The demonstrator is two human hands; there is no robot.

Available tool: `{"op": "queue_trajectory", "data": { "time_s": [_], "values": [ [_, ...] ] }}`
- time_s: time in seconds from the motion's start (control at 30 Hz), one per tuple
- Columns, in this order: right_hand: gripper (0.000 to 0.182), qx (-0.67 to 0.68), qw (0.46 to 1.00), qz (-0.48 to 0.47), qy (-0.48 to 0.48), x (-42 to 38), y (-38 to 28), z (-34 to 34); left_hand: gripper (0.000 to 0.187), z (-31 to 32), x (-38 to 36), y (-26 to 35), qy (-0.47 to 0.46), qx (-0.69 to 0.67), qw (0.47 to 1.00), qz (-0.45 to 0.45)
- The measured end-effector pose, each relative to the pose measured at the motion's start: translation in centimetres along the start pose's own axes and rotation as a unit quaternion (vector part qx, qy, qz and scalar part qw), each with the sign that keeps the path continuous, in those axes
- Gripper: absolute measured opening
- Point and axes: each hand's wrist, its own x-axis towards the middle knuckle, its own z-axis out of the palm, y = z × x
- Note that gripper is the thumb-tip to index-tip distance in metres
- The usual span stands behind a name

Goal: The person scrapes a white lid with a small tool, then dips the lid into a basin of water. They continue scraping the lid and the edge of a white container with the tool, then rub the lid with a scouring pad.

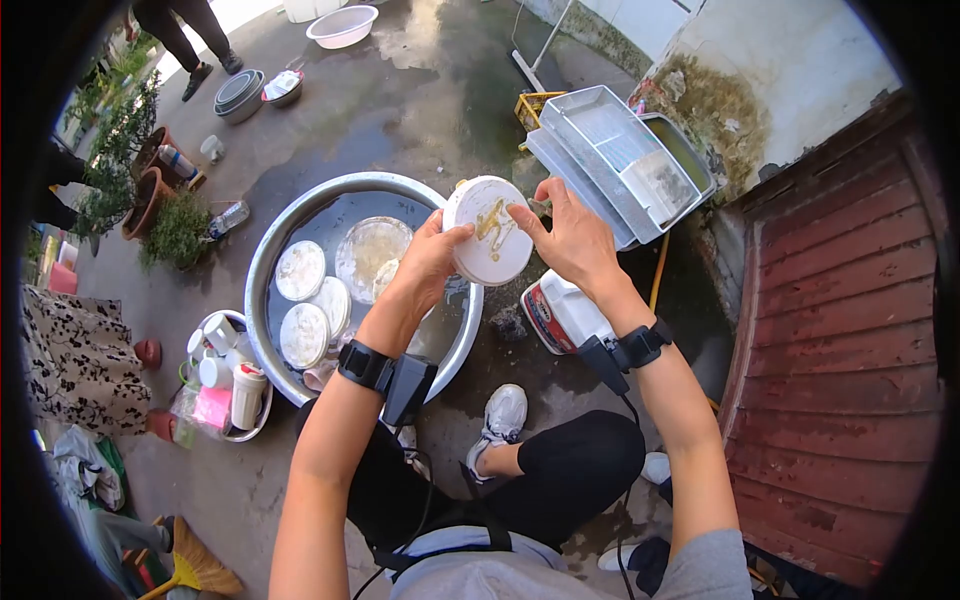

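Observation:
A round white lid (pixel 490 240) with a yellow-brown smear across its face is held up over the right rim of a large metal basin (pixel 262 300). My left hand (pixel 432 262) grips its left edge, thumb on the face and fingers behind. The thumb of my right hand (pixel 580 240) lies on the lid's face near the right edge. Its index finger is bent beside the rim, apart from the thumb. Water fills part of the basin, where several more round white lids (pixel 300 270) lie. A white jug with a red label (pixel 565 310) stands below my right hand.
At the left is a bowl of cups and bottles (pixel 240 385). Stacked plastic trays (pixel 625 160) stand at the right, near a red ribbed panel (pixel 830 350). Potted plants (pixel 150 200), a pink basin (pixel 342 27) and a broom (pixel 195 565) are farther off. Other people stand at the left.

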Motion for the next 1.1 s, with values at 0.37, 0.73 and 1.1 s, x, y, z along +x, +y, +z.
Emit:
{"op": "queue_trajectory", "data": {
  "time_s": [0.37, 0.73, 1.1],
  "values": [
    [0.037, 0.026, 0.995, -0.009, 0.099, -2.4, -0.4, 1.4, 0.034, 1.2, -1.8, -1.1, -0.041, 0.096, 0.994, 0.025],
    [0.046, 0.161, 0.986, 0.033, -0.041, -1.9, 5.6, 5.1, 0.052, -3.2, 1.5, -3.7, -0.15, 0.136, 0.979, 0.0],
    [0.035, 0.065, 0.98, 0.177, -0.062, -1.2, 5.9, 11.2, 0.026, -16.7, 3.5, -28.6, 0.652, 0.197, 0.727, -0.086]
  ]
}}
